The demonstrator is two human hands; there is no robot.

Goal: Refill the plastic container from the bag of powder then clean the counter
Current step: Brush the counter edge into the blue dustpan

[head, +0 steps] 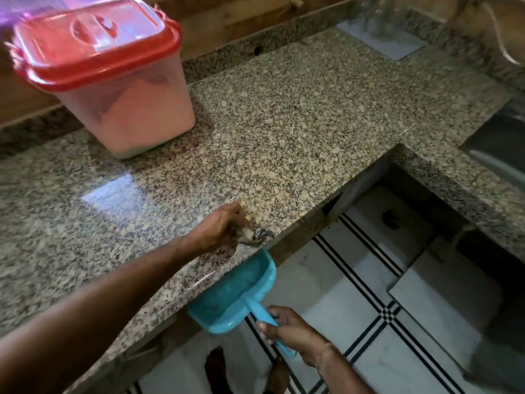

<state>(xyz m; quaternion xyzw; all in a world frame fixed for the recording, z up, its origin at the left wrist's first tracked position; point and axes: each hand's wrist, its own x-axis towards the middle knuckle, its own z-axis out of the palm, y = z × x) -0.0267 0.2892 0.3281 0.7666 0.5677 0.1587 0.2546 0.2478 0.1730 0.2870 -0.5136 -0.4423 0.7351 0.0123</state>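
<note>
A clear plastic container (125, 109) with a red lid stands closed at the back left of the speckled granite counter (284, 123), pale powder showing through its walls. My left hand (224, 227) grips a small blurred rag or brush (255, 236) at the counter's front edge. Just below that edge, my right hand (287, 329) holds a blue dustpan (235, 291) by its handle, its tray tucked under the counter lip. No powder bag is in view.
A steel sink (500, 149) lies at the right. The counter steps back into a recess above white floor tiles with black stripes (369, 294). Wooden panelling runs along the back wall. My feet show on the floor below.
</note>
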